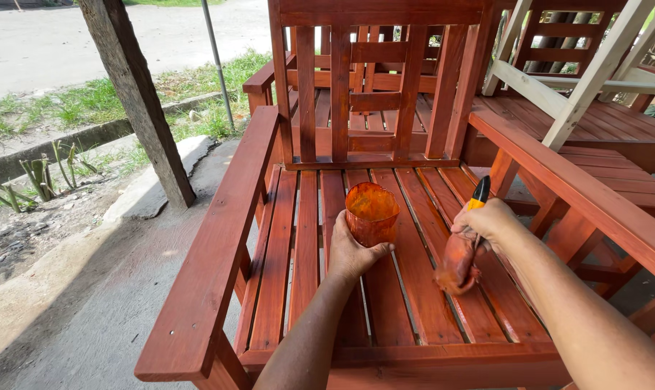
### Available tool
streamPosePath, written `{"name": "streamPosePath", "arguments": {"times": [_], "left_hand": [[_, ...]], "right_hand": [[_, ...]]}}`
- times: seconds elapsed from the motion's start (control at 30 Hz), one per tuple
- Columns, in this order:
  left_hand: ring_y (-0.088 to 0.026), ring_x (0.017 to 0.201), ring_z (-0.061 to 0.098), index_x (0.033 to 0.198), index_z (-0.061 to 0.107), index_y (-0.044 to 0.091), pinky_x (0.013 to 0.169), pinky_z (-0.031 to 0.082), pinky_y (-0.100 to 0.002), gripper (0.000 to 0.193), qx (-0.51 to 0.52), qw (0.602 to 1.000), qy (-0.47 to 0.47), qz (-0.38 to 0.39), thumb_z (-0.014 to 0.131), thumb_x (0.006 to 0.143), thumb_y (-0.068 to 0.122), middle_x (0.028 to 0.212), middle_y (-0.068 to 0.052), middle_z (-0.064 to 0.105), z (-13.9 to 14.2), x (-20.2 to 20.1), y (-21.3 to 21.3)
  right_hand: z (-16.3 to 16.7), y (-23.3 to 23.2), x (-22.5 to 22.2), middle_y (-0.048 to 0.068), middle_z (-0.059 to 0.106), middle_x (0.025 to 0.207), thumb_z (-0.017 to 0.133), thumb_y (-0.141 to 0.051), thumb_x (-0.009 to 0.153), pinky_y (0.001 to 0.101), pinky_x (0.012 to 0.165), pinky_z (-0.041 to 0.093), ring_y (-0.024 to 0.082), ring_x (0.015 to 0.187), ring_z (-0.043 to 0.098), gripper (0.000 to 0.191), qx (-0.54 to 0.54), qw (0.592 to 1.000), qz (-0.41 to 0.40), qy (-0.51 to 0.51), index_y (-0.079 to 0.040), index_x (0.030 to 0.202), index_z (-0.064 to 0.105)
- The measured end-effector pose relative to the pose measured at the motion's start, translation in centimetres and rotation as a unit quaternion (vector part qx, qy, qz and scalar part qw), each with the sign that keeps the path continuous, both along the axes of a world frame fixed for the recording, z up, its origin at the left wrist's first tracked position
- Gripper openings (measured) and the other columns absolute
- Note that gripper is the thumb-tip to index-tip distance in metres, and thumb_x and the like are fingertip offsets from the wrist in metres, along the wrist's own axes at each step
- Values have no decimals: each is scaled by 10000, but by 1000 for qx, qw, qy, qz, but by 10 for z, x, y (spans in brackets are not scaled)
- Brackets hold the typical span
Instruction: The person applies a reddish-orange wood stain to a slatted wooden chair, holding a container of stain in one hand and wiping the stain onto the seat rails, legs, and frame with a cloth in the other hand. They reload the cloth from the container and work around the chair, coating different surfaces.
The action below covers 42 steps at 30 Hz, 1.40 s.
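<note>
free: seat slats ahead | blocked: backrest, 2 armrests (sides)

red-brown slatted wooden bench seat, stained, armrests both sides, orange stain-smeared cup sitting on the slats mid-seat, brush head touching a slat to its right
</note>
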State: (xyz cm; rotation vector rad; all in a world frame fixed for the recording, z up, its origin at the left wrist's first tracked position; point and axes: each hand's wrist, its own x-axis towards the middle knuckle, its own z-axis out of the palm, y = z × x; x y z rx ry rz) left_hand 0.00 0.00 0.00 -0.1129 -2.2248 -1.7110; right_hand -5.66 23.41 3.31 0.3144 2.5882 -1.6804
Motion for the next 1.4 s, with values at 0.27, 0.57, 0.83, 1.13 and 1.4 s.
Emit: {"name": "streamPosePath", "arguments": {"times": [0.27,0.57,0.83,1.13,1.4], "left_hand": [[-248,1343,557,1458,350,73,1163,469,-397,1104,18,1000,12,-20,982,568,236,1437,-109,535,-12,-32,3],[-230,1361,543,1463,348,116,1182,429,-394,1100,46,997,-24,-48,972,563,214,1438,-81,558,-25,-51,1],[-237,1338,581,1426,381,81,1167,466,-393,1049,42,998,9,-40,977,571,204,1408,-96,596,-30,-48,2],[-233,1324,587,1405,390,87,1157,478,-383,1008,36,998,3,-42,967,585,184,1405,-96,584,-26,-45,3],[-244,1315,609,1400,397,58,1145,501,-394,1013,53,997,44,-39,964,569,176,1383,-113,605,-30,-54,-1]], "right_hand": [[20,-39,-61,106,687,703,804,-41,722,425,435,528,226,579,661,123,61,992,-79,81,-32,780,696],[31,-67,-110,101,734,776,832,-98,723,441,574,584,245,680,713,134,97,984,-87,122,-71,795,722],[-6,-74,-88,86,762,875,819,-148,756,414,771,568,284,827,725,139,168,915,-61,361,-106,846,723],[-31,-33,-57,41,788,906,829,-201,780,372,724,565,237,808,749,158,206,943,1,261,-119,863,722],[-58,-55,-67,48,774,926,776,-127,825,356,750,568,192,857,743,101,127,900,-26,416,-115,893,702]]}}
